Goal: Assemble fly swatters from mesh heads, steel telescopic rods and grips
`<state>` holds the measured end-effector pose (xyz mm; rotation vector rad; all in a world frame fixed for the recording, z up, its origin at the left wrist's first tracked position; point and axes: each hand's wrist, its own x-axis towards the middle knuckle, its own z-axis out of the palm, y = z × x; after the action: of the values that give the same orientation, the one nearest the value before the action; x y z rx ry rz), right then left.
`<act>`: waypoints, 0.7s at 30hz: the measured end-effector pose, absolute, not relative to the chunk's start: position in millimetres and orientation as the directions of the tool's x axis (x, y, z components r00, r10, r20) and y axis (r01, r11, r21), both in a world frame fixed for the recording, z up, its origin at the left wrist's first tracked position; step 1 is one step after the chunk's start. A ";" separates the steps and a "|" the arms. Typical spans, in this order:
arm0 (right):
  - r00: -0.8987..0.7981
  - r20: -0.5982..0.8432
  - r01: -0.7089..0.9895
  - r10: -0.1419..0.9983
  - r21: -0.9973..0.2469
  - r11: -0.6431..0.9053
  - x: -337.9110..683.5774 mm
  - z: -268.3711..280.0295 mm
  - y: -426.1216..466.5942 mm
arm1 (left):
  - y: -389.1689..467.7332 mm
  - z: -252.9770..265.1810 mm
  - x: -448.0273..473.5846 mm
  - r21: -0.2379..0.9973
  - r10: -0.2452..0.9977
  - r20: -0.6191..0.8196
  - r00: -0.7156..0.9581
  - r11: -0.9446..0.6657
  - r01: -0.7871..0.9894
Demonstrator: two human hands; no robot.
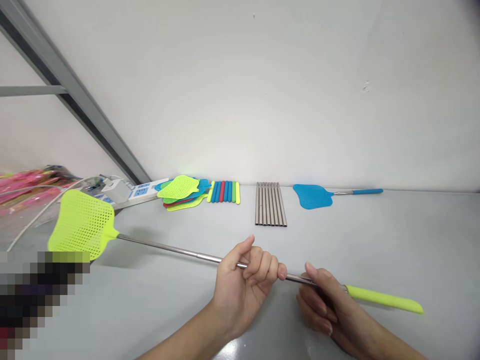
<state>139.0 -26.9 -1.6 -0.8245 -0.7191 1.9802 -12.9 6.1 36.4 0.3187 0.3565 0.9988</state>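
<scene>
A fly swatter with a yellow-green mesh head (82, 225), a long extended metal rod (161, 245) and a yellow-green handle (386, 297) slants across the front, above the grey tabletop. Around the middle of the rod, my left hand (242, 290) is closed, palm up and thumb sticking out. My right hand (330, 305) grips the rod just short of the handle, thumb on top and fingers curled beneath. Behind the hands lies a row of metal tubes (270, 205). A blue fly swatter (313, 196) rests at the back right, its rod short.
Loose swatter heads (180, 187) in yellow-green, blue and red are stacked at the back left, beside several coloured handles (225, 192). A power strip (142, 190) with a white plug and cable stands further left, near pink bundles (26, 190) in plastic. A white wall (262, 90) borders the table.
</scene>
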 end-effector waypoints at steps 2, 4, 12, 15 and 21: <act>-0.427 -0.342 -0.483 0.837 -0.697 -0.530 137.7 0.2 -26.6 | 6.8 34.5 -12.9 0.373 0.858 -0.176 0.483 0.512 -0.774; -0.460 -0.389 -0.483 0.798 -0.644 -0.593 136.2 2.1 -25.9 | 7.5 32.9 -12.5 0.344 0.852 -0.211 0.479 0.524 -0.779; -0.495 -0.402 -0.443 0.770 -0.646 -0.622 132.0 3.7 -27.4 | 10.2 39.4 -13.9 0.286 0.817 -0.438 0.375 0.522 -0.803; -0.507 -0.413 -0.431 0.757 -0.639 -0.637 131.2 4.5 -26.9 | 14.1 40.1 -16.6 0.283 0.793 -0.494 0.356 0.534 -0.797; -0.477 -0.508 -0.498 0.717 -0.515 -0.697 132.9 7.3 -21.6 | 26.0 41.0 -23.6 0.327 0.776 -0.550 0.308 0.540 -0.776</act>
<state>132.9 -21.6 7.3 -0.9389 -0.3867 2.1828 -23.6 26.0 41.0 0.0010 0.7271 1.0258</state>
